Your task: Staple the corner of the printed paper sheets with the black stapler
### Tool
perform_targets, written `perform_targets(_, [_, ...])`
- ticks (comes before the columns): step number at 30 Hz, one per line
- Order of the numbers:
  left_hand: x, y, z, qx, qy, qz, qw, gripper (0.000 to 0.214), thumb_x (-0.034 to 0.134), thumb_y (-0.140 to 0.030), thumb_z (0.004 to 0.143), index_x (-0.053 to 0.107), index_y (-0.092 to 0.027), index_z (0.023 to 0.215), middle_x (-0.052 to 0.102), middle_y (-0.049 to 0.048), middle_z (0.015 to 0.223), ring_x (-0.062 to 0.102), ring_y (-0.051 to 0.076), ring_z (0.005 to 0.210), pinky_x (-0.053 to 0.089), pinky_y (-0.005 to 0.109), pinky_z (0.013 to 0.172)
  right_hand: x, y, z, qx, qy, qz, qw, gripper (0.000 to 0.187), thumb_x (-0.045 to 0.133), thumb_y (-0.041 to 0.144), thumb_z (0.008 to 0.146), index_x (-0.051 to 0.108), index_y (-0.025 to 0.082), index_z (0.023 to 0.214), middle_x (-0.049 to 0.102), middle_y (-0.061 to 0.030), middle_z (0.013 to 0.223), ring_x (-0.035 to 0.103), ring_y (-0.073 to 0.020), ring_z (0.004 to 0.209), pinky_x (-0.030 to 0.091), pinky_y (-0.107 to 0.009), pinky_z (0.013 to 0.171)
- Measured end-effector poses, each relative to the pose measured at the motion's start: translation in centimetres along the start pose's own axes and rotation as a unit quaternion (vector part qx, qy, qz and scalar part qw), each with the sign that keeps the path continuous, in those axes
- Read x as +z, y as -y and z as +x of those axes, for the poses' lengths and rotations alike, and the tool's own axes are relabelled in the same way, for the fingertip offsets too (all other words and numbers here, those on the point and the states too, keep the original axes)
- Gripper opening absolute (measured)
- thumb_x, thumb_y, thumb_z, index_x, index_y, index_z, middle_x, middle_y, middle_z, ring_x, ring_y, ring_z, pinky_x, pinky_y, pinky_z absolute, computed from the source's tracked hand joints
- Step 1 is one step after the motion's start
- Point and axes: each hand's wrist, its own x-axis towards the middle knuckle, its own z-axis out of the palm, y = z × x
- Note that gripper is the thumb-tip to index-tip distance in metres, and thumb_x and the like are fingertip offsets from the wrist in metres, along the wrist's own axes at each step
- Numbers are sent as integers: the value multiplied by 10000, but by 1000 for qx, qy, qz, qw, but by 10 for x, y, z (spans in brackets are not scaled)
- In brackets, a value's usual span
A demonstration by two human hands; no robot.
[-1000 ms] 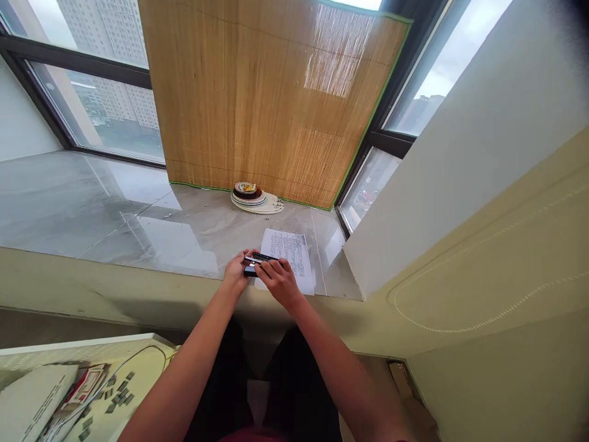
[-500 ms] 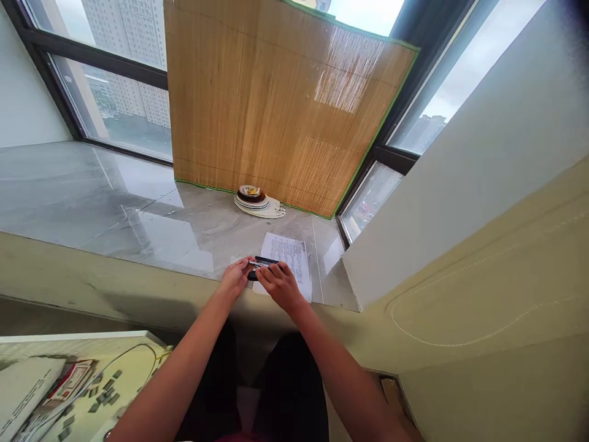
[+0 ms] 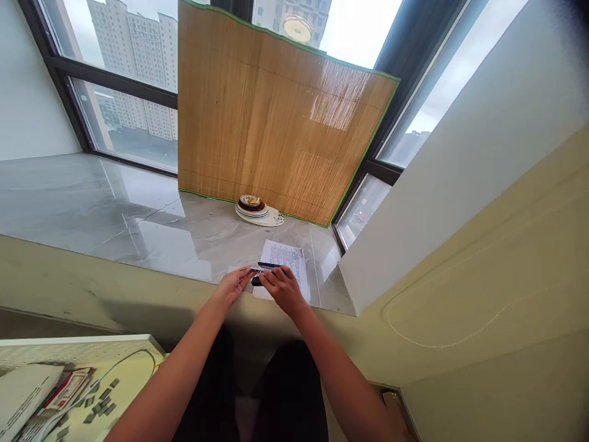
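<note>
My left hand has its fingers pinched on the near end of a small slim metallic-looking object; its kind is too small to make out. From the other side, my right hand closes its fingertips on the same object and hides much of it. Just beyond the fingers runs a dark thin bar. A small black item shows between the hands, partly covered by the right fingers. Beneath them, printed paper sheets lie on the grey stone sill.
A stack of plates stands at the back of the sill before a bamboo blind. Windows rise behind. At lower left, a pale table bears books, a white cable and several small grey pieces.
My head view has tilted up a little, so the scene sits lower. My left fingers have opened out slightly at the slim object; both hands stay close together over the paper.
</note>
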Motion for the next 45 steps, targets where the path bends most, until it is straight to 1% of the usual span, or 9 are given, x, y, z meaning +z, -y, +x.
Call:
perform_targets(10, [1,-1,-13,4,21,43,999,197,718,87,871,759,-92,801,811,131,865,798,174,785,659,239,833,1,-1,-9,30,-23,-12,999,207,620,170,1072,753,257,1205,764,-57,1047,603,-230,961,440,-415,927])
perform_targets(14, [-1,1,-15,14,15,64,998,171,772,64,837,764,-107,818,820,138,888,813,193,828,665,269,858,19,-12,-13,136,-65,47,987,372,629,39,975,777,274,1223,783,-72,1064,621,-250,988,455,-434,941])
perform_targets(16, [-2,2,-17,23,10,80,997,133,799,20,840,777,-111,839,825,144,907,811,194,807,664,266,795,33,-20,-13,251,-103,120,955,407,649,21,900,806,280,1172,795,-72,1030,641,-258,965,485,-422,898])
perform_targets(19, [-1,1,-22,34,6,114,993,111,846,-46,825,812,-108,910,832,167,971,766,167,672,589,227,578,56,-34,-13,433,-108,240,862,312,760,117,785,834,267,1049,815,-64,990,690,-271,914,543,-411,853])
perform_targets(23, [1,-1,-27,85,35,208,974,163,859,-153,836,848,-142,998,837,159,1045,655,109,559,451,199,450,78,-54,-14,529,-60,307,789,299,849,174,661,833,241,952,827,-50,950,745,-272,861,589,-415,848])
perform_targets(30, [9,5,-26,108,109,281,947,314,901,-291,772,802,-184,1051,841,152,1021,607,134,522,433,243,440,70,-55,-10,518,-105,275,803,348,898,262,694,826,224,1033,819,-106,1056,736,-320,977,608,-489,888])
perform_targets(35, [23,4,-36,80,184,300,933,582,974,-448,663,668,-191,1087,741,35,690,605,154,486,464,246,443,26,-17,-8,260,-124,347,893,201,779,253,954,819,292,1147,779,-86,1182,706,-253,1108,574,-446,1018])
perform_targets(40, [35,2,-49,51,258,329,907,667,920,-607,731,597,-181,1130,627,-49,592,545,113,472,405,197,437,5,1,-22,214,-125,426,870,253,726,202,1009,816,309,1220,802,-60,1143,717,-221,1051,596,-395,946])
perform_targets(45, [46,2,-56,27,287,367,884,667,865,-655,783,592,-184,1169,668,-20,663,594,127,519,419,202,456,-1,-2,-28,196,-145,376,894,352,583,138,1064,791,325,1279,822,-40,1096,713,-215,989,596,-390,873])
